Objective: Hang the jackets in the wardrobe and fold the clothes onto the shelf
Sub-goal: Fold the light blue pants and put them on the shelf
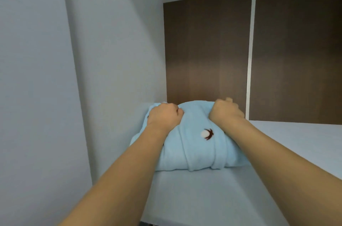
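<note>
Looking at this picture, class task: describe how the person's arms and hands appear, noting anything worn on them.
Both forearms are bare right up to the bottom edge of the picture: no sleeves or cuffs show. The left hand and right hand wear no gloves, and no watch, bracelet or band shows on either wrist. No rings can be seen, though the fingers are mostly hidden. No marks show on the arms.

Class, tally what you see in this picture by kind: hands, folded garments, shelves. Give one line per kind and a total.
Hands: 2, the left hand and the right hand, both gripping the garment
Folded light blue garment: 1
Shelf: 1
Total: 4
</note>
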Motion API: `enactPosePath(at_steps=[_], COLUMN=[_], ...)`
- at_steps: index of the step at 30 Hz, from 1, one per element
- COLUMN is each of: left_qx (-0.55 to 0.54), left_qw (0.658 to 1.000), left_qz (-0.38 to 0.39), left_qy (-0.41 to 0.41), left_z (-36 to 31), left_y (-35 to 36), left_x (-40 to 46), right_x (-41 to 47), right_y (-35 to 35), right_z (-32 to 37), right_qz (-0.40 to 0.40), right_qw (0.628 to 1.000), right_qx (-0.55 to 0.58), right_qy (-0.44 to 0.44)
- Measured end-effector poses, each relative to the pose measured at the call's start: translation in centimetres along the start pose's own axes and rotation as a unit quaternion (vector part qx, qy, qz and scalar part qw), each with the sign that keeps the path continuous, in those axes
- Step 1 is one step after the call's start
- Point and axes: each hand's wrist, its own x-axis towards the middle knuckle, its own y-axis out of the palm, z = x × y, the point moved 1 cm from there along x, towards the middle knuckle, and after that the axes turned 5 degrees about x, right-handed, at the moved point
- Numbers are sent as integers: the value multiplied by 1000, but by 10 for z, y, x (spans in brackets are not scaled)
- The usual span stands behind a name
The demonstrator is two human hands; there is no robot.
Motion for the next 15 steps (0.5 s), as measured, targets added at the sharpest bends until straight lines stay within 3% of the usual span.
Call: enactPosePath(at_steps=[8, 15], left_qx=[-11, -18], left_qw=[1000, 999], left_qz=[-1, 25], left_qy=[21, 26], left_z=[1, 3], left_y=[35, 70], left_x=[48, 97], right_x=[-26, 30], right_y=[9, 56], right_z=[13, -25], right_qz=[72, 90], right_qw=[982, 985], right_qx=[-99, -11], right_qy=[-146, -149])
